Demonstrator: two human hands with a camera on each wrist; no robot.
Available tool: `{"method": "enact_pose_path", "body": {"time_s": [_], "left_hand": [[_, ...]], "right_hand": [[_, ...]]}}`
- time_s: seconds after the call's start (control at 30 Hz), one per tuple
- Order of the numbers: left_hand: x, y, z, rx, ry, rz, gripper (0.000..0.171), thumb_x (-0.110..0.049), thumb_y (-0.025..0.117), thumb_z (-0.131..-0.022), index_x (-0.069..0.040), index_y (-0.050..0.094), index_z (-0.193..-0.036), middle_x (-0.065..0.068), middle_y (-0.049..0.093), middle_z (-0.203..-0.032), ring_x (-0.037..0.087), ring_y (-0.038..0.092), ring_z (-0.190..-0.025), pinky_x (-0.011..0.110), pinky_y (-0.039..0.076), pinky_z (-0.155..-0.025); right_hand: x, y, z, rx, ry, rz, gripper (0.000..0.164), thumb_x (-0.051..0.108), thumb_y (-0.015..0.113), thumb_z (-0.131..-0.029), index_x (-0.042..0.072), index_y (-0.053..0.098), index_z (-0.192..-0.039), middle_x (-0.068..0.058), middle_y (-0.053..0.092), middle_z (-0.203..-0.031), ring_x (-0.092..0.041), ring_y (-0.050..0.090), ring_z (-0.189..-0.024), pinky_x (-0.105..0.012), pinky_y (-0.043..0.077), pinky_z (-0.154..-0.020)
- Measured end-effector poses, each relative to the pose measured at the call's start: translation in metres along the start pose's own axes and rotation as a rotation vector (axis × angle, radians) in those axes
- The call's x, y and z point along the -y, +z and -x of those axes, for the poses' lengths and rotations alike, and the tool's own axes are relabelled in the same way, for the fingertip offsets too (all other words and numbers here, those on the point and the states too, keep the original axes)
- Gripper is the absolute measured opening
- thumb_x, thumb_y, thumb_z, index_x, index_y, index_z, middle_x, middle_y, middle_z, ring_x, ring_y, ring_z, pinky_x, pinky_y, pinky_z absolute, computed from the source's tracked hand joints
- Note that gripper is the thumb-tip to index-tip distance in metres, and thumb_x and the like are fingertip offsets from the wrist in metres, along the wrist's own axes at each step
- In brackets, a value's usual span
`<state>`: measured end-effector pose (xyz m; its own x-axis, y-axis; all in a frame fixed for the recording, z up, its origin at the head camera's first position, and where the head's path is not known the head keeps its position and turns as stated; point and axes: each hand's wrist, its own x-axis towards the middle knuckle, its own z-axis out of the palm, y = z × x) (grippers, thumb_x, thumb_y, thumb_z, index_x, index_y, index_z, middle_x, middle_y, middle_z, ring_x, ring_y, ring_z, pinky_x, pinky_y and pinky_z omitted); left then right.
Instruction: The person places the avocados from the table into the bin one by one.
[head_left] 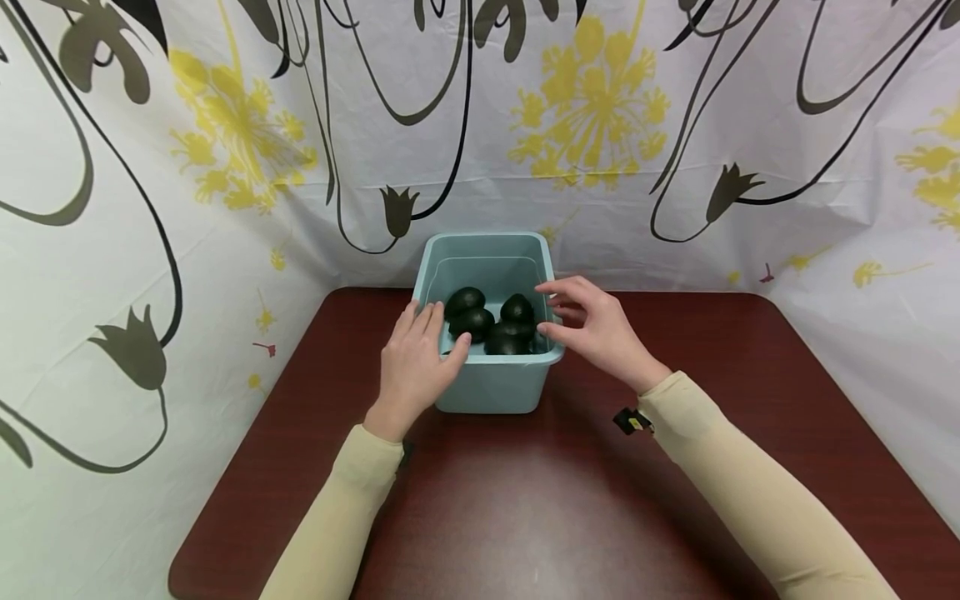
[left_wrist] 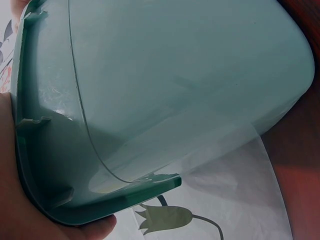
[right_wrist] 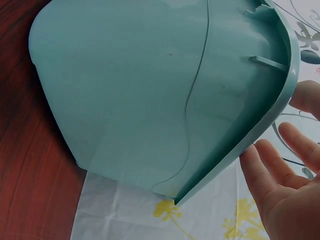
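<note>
A light blue-green plastic bin (head_left: 489, 385) stands upright on the table, with several dark green avocados (head_left: 510, 337) lying on its floor. My left hand (head_left: 414, 362) rests at the bin's front left corner, its fingers extended along the left rim and the thumb over the front edge. At the right rim is my right hand (head_left: 596, 329), fingers spread and slightly bent, fingertips right at the edge. In the right wrist view its fingers (right_wrist: 260, 165) are beside the outer lip of the bin (right_wrist: 125, 90). The left wrist view shows the bin's outer wall (left_wrist: 190, 75) close up.
The dark red-brown wooden table (head_left: 525, 517) has rounded corners. Behind it and on both sides hangs a white sheet (head_left: 480, 150) with yellow flowers and grey vines. The bin stands near the table's back edge. A small black device (head_left: 632, 421) is at the right wrist.
</note>
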<state>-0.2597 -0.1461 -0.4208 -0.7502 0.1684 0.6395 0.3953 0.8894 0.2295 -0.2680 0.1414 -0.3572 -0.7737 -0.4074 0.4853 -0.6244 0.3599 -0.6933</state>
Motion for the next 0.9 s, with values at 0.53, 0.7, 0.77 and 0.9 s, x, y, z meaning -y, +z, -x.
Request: {"method": "enact_pose_path", "body": {"time_s": [0.53, 0.7, 0.77, 0.9], "left_hand": [[-0.001, 0.0, -0.004, 0.041, -0.025, 0.012, 0.07, -0.055, 0.048, -0.099, -0.002, 0.056, -0.143, 0.016, 0.056, -0.143, 0.036, 0.04, -0.141, 0.053, 0.041, -0.107], [-0.002, -0.007, -0.004, 0.068, -0.035, 0.074, 0.067, -0.052, 0.045, -0.102, -0.002, 0.053, -0.145, 0.018, 0.051, -0.148, 0.038, 0.037, -0.142, 0.056, 0.04, -0.108], [-0.001, -0.01, -0.004, 0.084, -0.051, 0.129, 0.066, -0.051, 0.041, -0.104, -0.003, 0.051, -0.147, 0.017, 0.047, -0.151, 0.038, 0.034, -0.144, 0.058, 0.038, -0.108], [0.001, -0.018, -0.005, 0.114, -0.097, 0.263, 0.064, -0.052, 0.035, -0.106, -0.008, 0.047, -0.151, 0.014, 0.039, -0.157, 0.035, 0.028, -0.148, 0.059, 0.032, -0.111]], "right_hand": [[-0.033, -0.009, 0.003, 0.008, -0.034, 0.084, 0.044, 0.024, 0.076, -0.092, 0.029, 0.062, -0.134, 0.008, 0.057, -0.129, -0.017, 0.063, -0.109, -0.044, 0.053, -0.094], [-0.032, -0.01, 0.006, 0.018, -0.045, 0.086, 0.045, 0.022, 0.076, -0.092, 0.028, 0.062, -0.135, 0.005, 0.056, -0.133, -0.016, 0.061, -0.111, -0.045, 0.053, -0.094], [-0.031, -0.011, 0.007, 0.022, -0.05, 0.099, 0.044, 0.025, 0.075, -0.093, 0.031, 0.062, -0.135, 0.007, 0.056, -0.134, -0.015, 0.06, -0.113, -0.043, 0.053, -0.095], [-0.031, -0.012, 0.008, 0.023, -0.072, 0.127, 0.044, 0.029, 0.073, -0.094, 0.034, 0.062, -0.136, 0.01, 0.056, -0.134, -0.017, 0.058, -0.119, -0.041, 0.052, -0.096]]}}
